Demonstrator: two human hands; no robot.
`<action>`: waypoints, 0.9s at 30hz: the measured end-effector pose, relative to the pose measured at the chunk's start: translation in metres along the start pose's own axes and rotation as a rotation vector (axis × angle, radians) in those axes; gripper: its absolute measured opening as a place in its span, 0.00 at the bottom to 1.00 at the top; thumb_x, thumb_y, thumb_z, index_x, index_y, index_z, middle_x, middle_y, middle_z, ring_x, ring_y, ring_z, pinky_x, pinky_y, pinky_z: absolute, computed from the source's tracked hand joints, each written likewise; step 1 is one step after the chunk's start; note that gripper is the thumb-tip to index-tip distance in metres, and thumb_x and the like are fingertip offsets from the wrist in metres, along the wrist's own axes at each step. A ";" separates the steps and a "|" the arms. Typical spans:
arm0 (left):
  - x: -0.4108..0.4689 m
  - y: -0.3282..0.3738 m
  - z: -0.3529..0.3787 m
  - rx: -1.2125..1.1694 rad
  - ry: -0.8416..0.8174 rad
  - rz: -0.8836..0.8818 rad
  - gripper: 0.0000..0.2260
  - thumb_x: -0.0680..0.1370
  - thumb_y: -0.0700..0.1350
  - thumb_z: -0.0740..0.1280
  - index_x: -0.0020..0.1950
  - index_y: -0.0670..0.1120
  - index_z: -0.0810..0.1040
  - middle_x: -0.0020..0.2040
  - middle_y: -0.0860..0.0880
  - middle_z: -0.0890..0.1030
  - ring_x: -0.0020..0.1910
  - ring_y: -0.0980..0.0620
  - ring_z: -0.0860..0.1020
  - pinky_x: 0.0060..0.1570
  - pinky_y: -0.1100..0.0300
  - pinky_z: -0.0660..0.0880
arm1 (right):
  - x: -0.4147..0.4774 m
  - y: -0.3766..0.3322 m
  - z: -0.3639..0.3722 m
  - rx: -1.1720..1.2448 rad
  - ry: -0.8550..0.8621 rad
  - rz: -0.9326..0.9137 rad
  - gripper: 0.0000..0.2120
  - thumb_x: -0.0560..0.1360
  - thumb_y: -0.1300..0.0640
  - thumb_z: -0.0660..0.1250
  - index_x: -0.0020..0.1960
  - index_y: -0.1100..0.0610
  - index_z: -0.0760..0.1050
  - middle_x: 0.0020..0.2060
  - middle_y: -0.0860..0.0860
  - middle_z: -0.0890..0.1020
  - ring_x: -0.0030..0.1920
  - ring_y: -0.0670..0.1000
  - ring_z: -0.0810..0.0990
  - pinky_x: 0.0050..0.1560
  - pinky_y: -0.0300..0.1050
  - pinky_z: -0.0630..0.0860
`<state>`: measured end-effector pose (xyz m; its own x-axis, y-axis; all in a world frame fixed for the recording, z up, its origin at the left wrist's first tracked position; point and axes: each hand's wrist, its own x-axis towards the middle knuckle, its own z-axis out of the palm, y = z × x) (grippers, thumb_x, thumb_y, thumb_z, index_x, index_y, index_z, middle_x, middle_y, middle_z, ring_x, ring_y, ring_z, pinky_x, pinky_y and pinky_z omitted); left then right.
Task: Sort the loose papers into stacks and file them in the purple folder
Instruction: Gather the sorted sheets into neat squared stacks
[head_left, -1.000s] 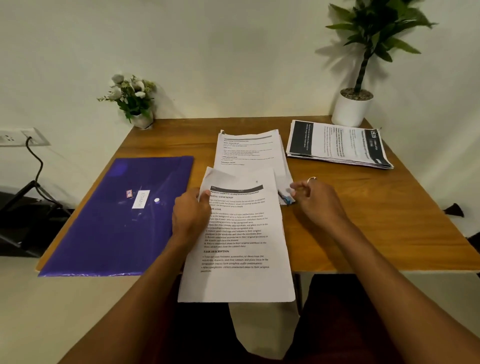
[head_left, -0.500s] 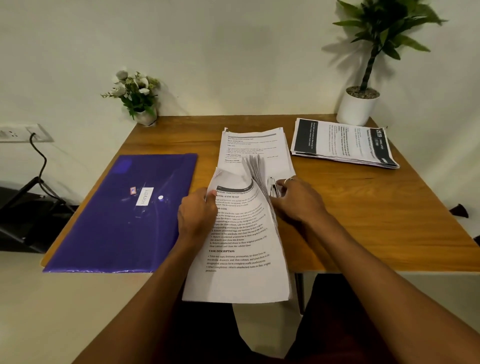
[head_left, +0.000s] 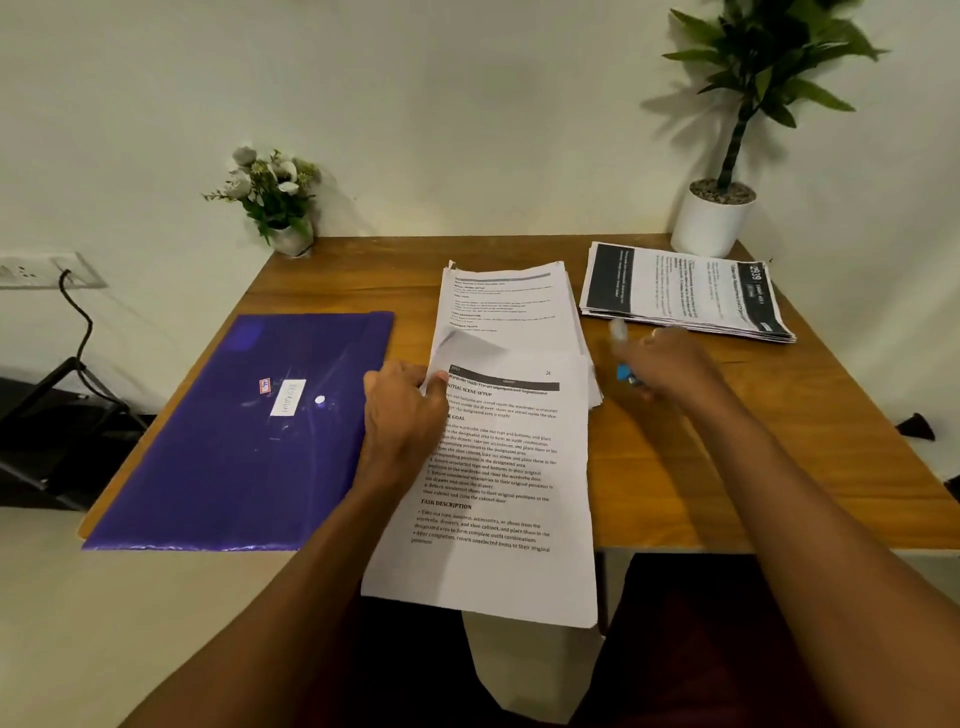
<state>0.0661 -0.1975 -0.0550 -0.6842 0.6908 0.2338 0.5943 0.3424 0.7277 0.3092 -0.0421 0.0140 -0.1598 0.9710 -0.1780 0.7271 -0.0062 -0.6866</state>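
Observation:
A purple folder (head_left: 223, 441) lies shut on the left of the wooden table (head_left: 753, 467). A printed stack of papers (head_left: 498, 493) lies in front of me and hangs over the table's front edge. My left hand (head_left: 402, 410) grips its upper left edge, thumb on top. Behind it lies a second white stack (head_left: 504, 306), and a third stack with black bands (head_left: 680, 296) sits at the back right. My right hand (head_left: 670, 364), blurred, is to the right of the papers and holds a small blue object (head_left: 626, 374).
A white pot with a tall green plant (head_left: 711, 221) stands at the back right corner. A small flower pot (head_left: 275, 202) stands at the back left. A wall socket with a black cable (head_left: 31, 270) is off to the left.
My right hand let the fanned right edges of the sheets drop flat and swung right, away from the stack, with the blue object. My left hand kept its grip.

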 end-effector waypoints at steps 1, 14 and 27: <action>0.001 0.001 0.002 -0.007 0.000 -0.024 0.12 0.81 0.54 0.66 0.47 0.47 0.80 0.52 0.52 0.76 0.55 0.53 0.68 0.50 0.55 0.71 | 0.001 -0.001 -0.002 0.150 0.006 -0.013 0.13 0.79 0.44 0.68 0.49 0.54 0.78 0.44 0.52 0.83 0.40 0.51 0.83 0.36 0.41 0.78; 0.004 -0.009 0.015 0.151 -0.074 -0.033 0.17 0.81 0.55 0.67 0.64 0.47 0.83 0.75 0.55 0.70 0.74 0.45 0.61 0.71 0.41 0.57 | 0.011 -0.043 0.096 0.671 -0.386 -0.323 0.15 0.81 0.60 0.67 0.66 0.48 0.76 0.61 0.47 0.83 0.58 0.43 0.81 0.51 0.36 0.77; 0.007 -0.014 0.020 0.160 -0.086 -0.019 0.14 0.81 0.54 0.67 0.54 0.47 0.86 0.72 0.55 0.73 0.69 0.48 0.65 0.69 0.43 0.62 | 0.033 -0.036 0.118 0.832 -0.550 -0.307 0.15 0.83 0.65 0.62 0.68 0.57 0.73 0.58 0.58 0.84 0.25 0.47 0.72 0.22 0.37 0.64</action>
<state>0.0613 -0.1850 -0.0761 -0.6616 0.7327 0.1596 0.6455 0.4483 0.6184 0.1994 -0.0384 -0.0503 -0.6940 0.7169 -0.0664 -0.0531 -0.1429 -0.9883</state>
